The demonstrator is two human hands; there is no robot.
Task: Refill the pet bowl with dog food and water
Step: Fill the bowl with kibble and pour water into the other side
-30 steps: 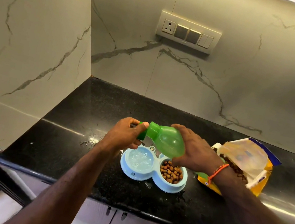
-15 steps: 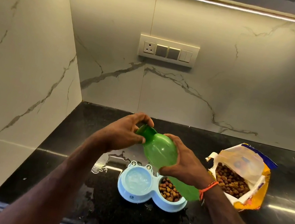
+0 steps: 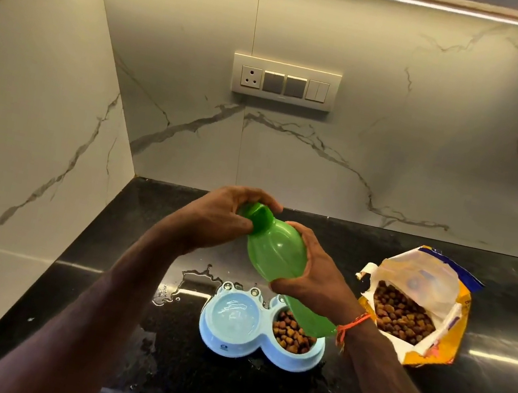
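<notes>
While the right hand [image 3: 313, 275] is gripping the body of a green bottle [image 3: 278, 255], the left hand [image 3: 222, 221] is closing its fingers around the bottle's green cap [image 3: 255, 216]. Both hands are holding the bottle in the air above the black worktop [image 3: 147, 232], tilted so that the cap end is pointing up and to the left and the base is hanging low over the right half of the pet bowl [image 3: 224, 346]. Whether the cap is fully seated on the neck is hard to tell, as the left fingers are covering most of it.

That light blue double bowl is sitting on the worktop directly below the hands. Its left compartment is holding clear water [image 3: 234, 316], and its right compartment is holding brown dog food [image 3: 290, 335], partly hidden behind the bottle's base. A puddle of spilled water [image 3: 191, 278] is lying on the worktop just behind and to the left of the bowl.

Near the bowl on the right, an opened yellow and white bag [image 3: 431, 351] is lying on the worktop with its mouth gaping and more brown kibble showing inside. An orange thread band [image 3: 353, 324] is circling the right wrist. On the marble wall behind, a switch plate [image 3: 284, 84] is sitting under a strip of light.
</notes>
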